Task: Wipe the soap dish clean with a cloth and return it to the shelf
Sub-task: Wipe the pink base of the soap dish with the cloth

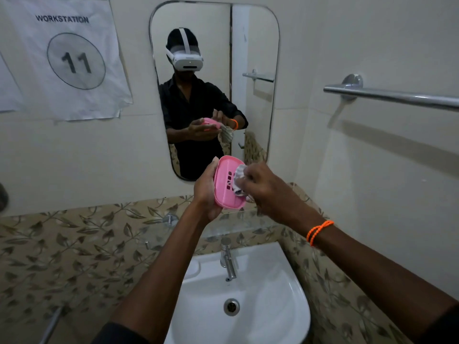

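Note:
A pink plastic soap dish (224, 192) with drain slots is held up in front of the mirror, tilted so its inside faces me. My left hand (206, 194) grips it from the left edge and underneath. My right hand (263, 187), with an orange cord on the wrist, is shut on a bunched white and grey cloth (239, 181) pressed against the inside of the dish. A glass shelf (248, 219) runs along the wall just below the dish, partly hidden by my arms.
A white washbasin (268, 301) with a chrome tap (228, 261) sits below my arms. A mirror (258, 45) hangs ahead, a chrome towel bar (397, 96) on the right wall, and a paper sign (64, 55) on the left.

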